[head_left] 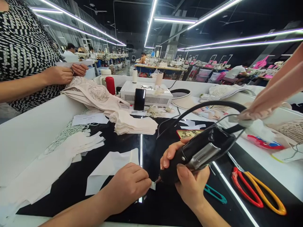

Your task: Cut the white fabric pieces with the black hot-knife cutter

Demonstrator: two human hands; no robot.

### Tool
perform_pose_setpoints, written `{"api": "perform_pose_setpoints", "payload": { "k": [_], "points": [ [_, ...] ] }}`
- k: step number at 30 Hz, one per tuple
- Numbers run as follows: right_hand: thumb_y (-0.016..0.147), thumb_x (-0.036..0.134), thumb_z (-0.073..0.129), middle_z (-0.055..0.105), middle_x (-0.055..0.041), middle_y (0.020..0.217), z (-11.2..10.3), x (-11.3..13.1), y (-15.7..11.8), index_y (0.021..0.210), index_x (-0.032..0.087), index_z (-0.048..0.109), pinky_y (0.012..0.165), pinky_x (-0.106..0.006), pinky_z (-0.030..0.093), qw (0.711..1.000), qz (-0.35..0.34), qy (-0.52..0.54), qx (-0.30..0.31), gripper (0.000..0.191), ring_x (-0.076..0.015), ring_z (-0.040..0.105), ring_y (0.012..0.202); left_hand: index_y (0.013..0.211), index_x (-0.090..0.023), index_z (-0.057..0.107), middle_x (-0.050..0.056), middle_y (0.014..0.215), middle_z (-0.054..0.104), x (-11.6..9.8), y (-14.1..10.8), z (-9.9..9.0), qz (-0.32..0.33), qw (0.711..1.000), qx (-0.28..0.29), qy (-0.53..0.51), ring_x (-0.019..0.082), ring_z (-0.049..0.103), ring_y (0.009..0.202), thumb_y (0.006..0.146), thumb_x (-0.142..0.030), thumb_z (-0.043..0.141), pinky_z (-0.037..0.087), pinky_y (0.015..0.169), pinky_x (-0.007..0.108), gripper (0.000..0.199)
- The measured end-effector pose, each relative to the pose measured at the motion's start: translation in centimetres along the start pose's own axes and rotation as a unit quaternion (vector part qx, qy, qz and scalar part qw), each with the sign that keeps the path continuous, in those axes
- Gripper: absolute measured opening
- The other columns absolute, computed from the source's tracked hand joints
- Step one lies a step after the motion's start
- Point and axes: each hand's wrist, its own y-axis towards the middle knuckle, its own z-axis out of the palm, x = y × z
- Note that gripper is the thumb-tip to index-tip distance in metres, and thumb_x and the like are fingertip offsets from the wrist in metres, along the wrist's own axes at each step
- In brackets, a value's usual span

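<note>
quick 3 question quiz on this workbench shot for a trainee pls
1. True or false: the right hand grips a black corded hand tool.
2. What does the left hand pinch at the tool's tip?
3. Which lies nearer the right hand: the small teal thread snips or the red and orange handled scissors?

Key:
1. True.
2. A small white fabric piece.
3. The snips.

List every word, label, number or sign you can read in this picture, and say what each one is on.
No text here can be read.
Paper sheet beside the folded cloth stack: faint printed lines, too small and blurred to read.
Gold-patterned card behind the black tool in the right hand: pattern only, no legible words.
White machine, red bottle, scissors: no lettering visible.
Left hand: pinches a small blank white piece.
</note>
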Motion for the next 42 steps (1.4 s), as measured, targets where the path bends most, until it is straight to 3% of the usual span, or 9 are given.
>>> {"api": "perform_pose_setpoints", "payload": {
  "k": [16,42],
  "points": [
    [0.096,0.035,0.080,0.066,0.0011,0.091,0.18,0.21,0.04,0.126,0.029,0.059,0.058,-0.025,0.059,1.000,-0.004,-0.006,-0.005,0.037,-0.0118,0.066,0.066,0.099,-0.014,0.064,-0.001,0.085,0.066,0.00,-0.04,0.35,0.036,0.999,0.028,0.023,0.016,0.058,0.077,0.107,-0.009,0.056,0.045,0.076,0.033,0.012],
    [0.095,0.036,0.080,0.065,0.0007,0.089,0.22,0.33,0.08,0.123,0.028,0.058,0.056,-0.027,0.057,0.999,-0.009,-0.033,-0.021,0.037,-0.0136,0.064,0.064,0.110,-0.015,0.066,0.001,0.093,0.070,0.15,-0.33,0.23,0.024,0.999,0.040,-0.009,0.018,0.062,0.084,0.110,-0.013,0.052,0.049,0.078,0.033,0.015]
  ]
}}
